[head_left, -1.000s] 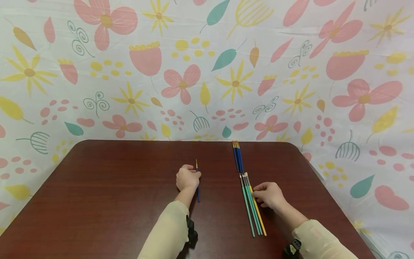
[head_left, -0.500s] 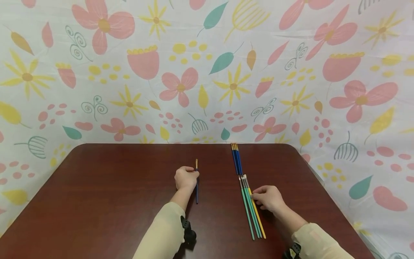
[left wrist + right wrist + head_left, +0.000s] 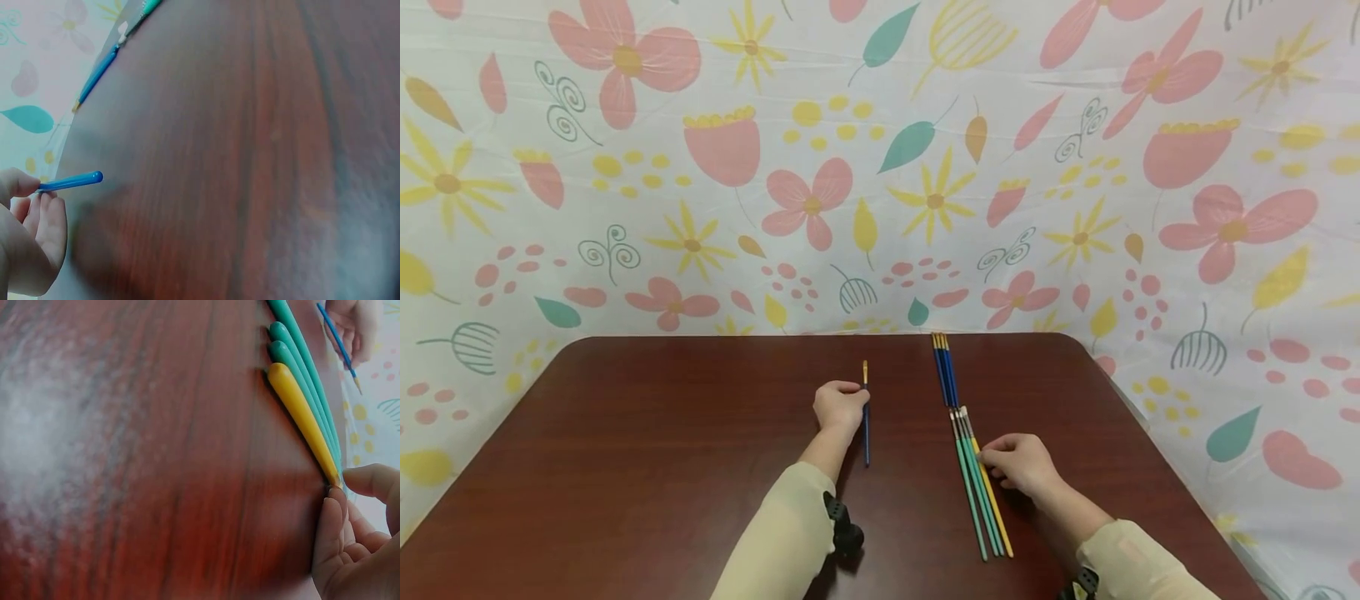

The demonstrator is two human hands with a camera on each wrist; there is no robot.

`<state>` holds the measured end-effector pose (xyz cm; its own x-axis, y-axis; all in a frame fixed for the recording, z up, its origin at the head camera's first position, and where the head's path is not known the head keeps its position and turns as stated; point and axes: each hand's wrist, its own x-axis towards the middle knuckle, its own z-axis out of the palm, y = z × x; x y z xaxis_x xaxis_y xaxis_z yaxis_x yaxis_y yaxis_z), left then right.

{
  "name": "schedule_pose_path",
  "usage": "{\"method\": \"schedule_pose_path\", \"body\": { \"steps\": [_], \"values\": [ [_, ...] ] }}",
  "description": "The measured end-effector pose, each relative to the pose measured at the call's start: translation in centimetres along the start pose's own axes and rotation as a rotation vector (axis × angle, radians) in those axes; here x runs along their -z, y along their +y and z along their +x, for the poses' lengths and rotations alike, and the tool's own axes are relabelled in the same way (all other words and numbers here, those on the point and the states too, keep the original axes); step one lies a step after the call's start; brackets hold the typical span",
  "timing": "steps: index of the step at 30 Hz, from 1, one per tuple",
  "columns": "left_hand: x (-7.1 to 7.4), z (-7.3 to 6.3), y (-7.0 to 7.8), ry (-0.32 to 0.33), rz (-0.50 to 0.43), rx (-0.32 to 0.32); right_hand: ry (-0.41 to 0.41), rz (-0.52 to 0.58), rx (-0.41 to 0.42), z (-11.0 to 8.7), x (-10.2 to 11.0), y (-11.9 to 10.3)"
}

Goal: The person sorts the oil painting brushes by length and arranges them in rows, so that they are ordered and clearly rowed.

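My left hand [image 3: 840,406] pinches a dark blue paintbrush [image 3: 867,433] between thumb and fingers, its gold ferrule and tip pointing at the wall. The left wrist view shows the rounded blue handle end sticking out from the grip. Over on the right, a yellow paintbrush [image 3: 992,496] lies alongside several green paintbrushes [image 3: 972,492]. The thumb and index finger of my right hand [image 3: 1022,462] pinch the yellow one partway along its handle, as the right wrist view [image 3: 369,531] also has it. Beyond these, several blue paintbrushes [image 3: 946,375] lie side by side, close to the green brushes' bristles.
Everything lies on a dark reddish-brown table [image 3: 662,467] with rounded far corners. Its far edge meets a white hanging cloth [image 3: 820,275] printed with flowers and leaves. A black wrist device [image 3: 842,525] is worn over the left sleeve.
My left hand, with the blue paintbrush, has shifted a little to the right and farther away, closer to the other brushes. My right hand has kept its place at the yellow paintbrush.
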<state>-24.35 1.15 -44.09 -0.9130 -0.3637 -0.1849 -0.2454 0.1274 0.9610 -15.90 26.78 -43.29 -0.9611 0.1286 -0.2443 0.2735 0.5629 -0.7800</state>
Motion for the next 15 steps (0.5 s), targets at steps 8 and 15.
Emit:
{"method": "schedule_pose_path", "body": {
  "steps": [8, 15],
  "values": [
    [-1.6, 0.7, 0.4, -0.089, -0.105, 0.032, 0.008, 0.0, 0.004, 0.0, 0.0, 0.0],
    [-3.1, 1.4, 1.1, -0.142, -0.151, 0.059, 0.009, -0.007, 0.011, -0.1, 0.0, 0.1]
  ]
}}
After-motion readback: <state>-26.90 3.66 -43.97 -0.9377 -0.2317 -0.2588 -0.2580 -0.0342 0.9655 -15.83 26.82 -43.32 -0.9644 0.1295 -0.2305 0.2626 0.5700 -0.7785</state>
